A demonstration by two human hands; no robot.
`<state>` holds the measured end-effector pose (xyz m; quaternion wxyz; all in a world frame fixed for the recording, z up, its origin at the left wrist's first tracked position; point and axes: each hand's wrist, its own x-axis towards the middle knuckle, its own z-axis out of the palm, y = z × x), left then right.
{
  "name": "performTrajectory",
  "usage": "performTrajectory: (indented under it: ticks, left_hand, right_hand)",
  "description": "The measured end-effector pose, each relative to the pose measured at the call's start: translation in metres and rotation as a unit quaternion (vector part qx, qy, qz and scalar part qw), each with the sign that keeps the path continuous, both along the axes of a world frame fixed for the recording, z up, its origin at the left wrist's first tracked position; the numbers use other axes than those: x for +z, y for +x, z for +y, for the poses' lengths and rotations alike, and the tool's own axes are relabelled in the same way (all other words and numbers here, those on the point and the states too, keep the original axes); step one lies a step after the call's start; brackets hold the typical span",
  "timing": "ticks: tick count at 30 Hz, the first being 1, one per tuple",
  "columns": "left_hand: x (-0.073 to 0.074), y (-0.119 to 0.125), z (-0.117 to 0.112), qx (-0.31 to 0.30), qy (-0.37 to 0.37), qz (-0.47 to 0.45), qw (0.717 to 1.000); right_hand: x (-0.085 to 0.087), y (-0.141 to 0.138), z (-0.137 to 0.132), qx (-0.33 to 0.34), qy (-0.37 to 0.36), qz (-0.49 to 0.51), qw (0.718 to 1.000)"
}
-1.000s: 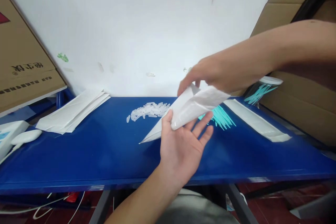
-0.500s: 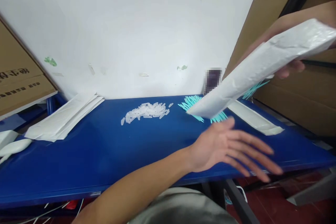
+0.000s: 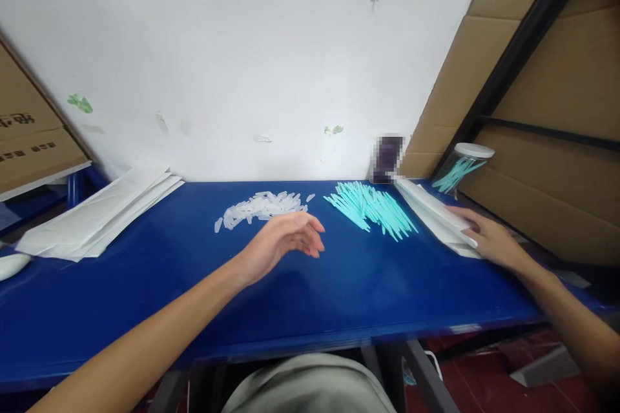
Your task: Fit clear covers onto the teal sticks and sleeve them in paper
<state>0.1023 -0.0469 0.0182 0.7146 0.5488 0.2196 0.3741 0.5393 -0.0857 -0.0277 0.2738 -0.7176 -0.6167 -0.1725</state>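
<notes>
While the right hand (image 3: 491,242) bends its fingers over the near end of the white paper packets (image 3: 433,206) at the right of the blue worktop (image 3: 290,297), I cannot tell whether it pinches them or merely presses down. The left hand (image 3: 281,242) hangs bare above the middle, fingers loosely curled and apart from anything.

Just beyond the left hand lies a loose heap of translucent white slips (image 3: 261,206), with one slip a little apart at either end. Between that heap and the packets, turquoise sticks (image 3: 368,206) spread in a fan-like pile. Behind the packets, near the right edge, I see a jar (image 3: 455,171) with a white lid (image 3: 475,150), more turquoise sticks leaning inside.

Far to the left rests an overlapping stack of white packets (image 3: 101,216). A printed cardboard box (image 3: 36,135) stands past it, and a scuffed white wall (image 3: 242,45) backs everything.
</notes>
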Motion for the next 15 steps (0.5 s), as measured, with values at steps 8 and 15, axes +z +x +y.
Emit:
performTrajectory:
  ticks: [8, 15]
  left_hand:
    - [-0.012, -0.019, 0.034, 0.101, 0.09, 0.053, 0.989]
    - [-0.02, 0.049, 0.005, -0.018, 0.423, 0.269, 0.865]
  right_hand:
    - [-0.021, 0.028, 0.02, 0.066, -0.139, -0.011, 0.988]
    - [0.002, 0.056, 0.036, 0.058, -0.147, -0.04, 0.987]
